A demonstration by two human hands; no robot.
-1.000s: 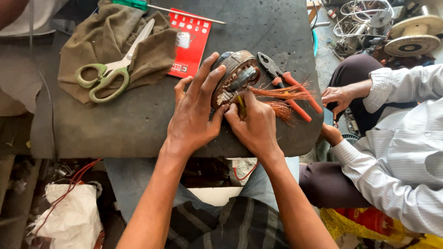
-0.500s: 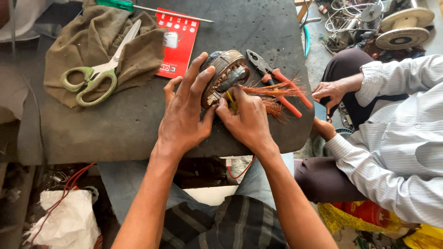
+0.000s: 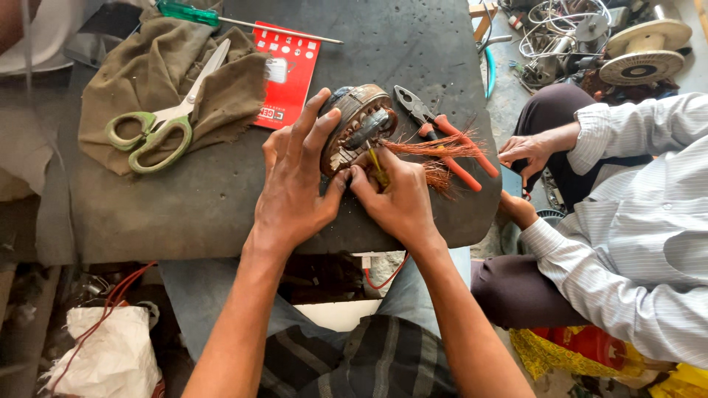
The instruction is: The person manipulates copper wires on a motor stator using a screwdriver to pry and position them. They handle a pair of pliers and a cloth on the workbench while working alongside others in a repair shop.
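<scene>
Copper wire strands (image 3: 435, 147) fan out to the right of a round motor stator (image 3: 359, 125) lying at the upper middle of the frame on the dark tabletop (image 3: 192, 214). Left hand (image 3: 295, 184) spreads open against the stator's side; right hand (image 3: 398, 199) pinches a yellow tool (image 3: 377, 168) at its rim. Orange-handled pliers (image 3: 442, 133) lie just beside.

Both forearms bare to the elbow, no sleeves in view; left hand (image 3: 295, 188) and right hand (image 3: 398, 200) bare, no gloves, rings or watch seen. Short fingernails. Lap at the bottom of the head view: grey-blue trousers over the thighs, plus a dark checked cloth with lighter stripes across the middle.
</scene>
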